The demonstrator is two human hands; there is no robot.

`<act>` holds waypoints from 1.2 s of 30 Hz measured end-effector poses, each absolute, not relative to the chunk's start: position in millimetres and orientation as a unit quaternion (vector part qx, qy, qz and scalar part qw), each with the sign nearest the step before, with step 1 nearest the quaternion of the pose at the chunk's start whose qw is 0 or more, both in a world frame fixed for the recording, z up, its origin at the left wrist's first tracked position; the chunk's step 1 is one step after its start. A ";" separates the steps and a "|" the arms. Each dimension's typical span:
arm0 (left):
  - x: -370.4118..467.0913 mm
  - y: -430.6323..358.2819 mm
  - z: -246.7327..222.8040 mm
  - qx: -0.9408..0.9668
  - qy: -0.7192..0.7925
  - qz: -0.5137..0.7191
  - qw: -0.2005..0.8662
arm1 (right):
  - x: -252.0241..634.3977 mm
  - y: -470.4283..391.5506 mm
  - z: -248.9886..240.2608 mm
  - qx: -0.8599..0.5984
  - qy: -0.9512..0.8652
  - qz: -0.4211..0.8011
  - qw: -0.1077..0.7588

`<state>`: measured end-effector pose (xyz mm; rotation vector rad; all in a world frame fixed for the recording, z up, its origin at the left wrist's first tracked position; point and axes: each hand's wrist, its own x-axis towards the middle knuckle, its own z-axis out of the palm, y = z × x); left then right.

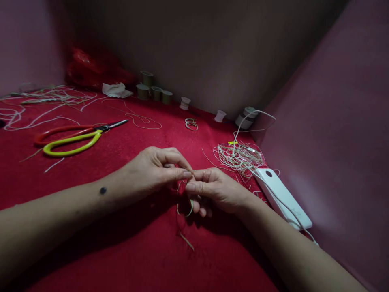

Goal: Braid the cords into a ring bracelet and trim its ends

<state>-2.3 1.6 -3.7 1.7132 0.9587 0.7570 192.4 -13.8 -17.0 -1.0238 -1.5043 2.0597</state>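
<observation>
Between the two hands, right where their fingertips meet, lies a thin cord point(191, 207). The left hand point(161, 168) has its thumb and forefinger closed on a short stretch of it; the right hand point(217, 188) comes in from the other side with thumb and forefinger also pinched on it, its remaining fingers loosely curled underneath. From this shared pinch the cord drops toward the wearer in a small, pale green loop, longer along that line than across. The loop hangs just beside the right hand's curled fingers, so that hand is the nearer one. Nearer the wearer than the loop, a brown cord end point(186, 242) slants away to the right; whether it joins the loop is hard to make out in the shadow.

The exact crossing of the strands is hidden under the fingertips, and the left hand's lower fingers are mostly covered by its own thumb.

Farther out, beyond and left of the left hand, lie scissors point(96, 133), blades pointing away and rightward. Past the right hand sits a tangle of cord point(238, 156), with a white box point(284, 198) just beside it, a cable crossing its top. Straight beyond both hands rest small cord rings point(191, 124); a dark object at the left edge is cut off and unreadable.
</observation>
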 end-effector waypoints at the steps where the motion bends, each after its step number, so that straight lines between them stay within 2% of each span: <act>1: -1.2 0.8 -5.8 0.715 0.389 0.328 0.479 | 191.5 -14.9 -15.9 -0.369 -0.548 0.726 0.191; 7: 2.2 -3.4 -11.2 0.740 0.375 0.380 0.410 | 185.8 -18.2 -13.1 -0.398 -0.562 0.698 0.198; 16: -1.1 -1.5 0.3 0.632 0.432 0.316 0.561 | 186.0 -16.6 -17.7 -0.386 -0.531 0.712 0.250; 21: -2.5 4.8 -2.9 0.658 0.439 0.221 0.570 | 186.5 -12.7 -21.4 -0.373 -0.502 0.724 0.289; 25: -0.4 2.3 -3.5 0.666 0.430 0.225 0.567 | 185.4 -12.0 -21.5 -0.379 -0.490 0.724 0.303; 29: 0.3 -1.5 -5.3 0.731 0.394 0.281 0.481 | 185.9 -11.1 -21.7 -0.388 -0.469 0.730 0.309; 34: -3.6 -3.4 -17.6 0.856 0.294 0.359 0.228 | 186.5 -11.4 -21.7 -0.401 -0.451 0.730 0.322; 36: -5.1 -4.0 -21.9 0.876 0.273 0.364 0.160 | 186.0 -12.3 -21.3 -0.404 -0.455 0.723 0.327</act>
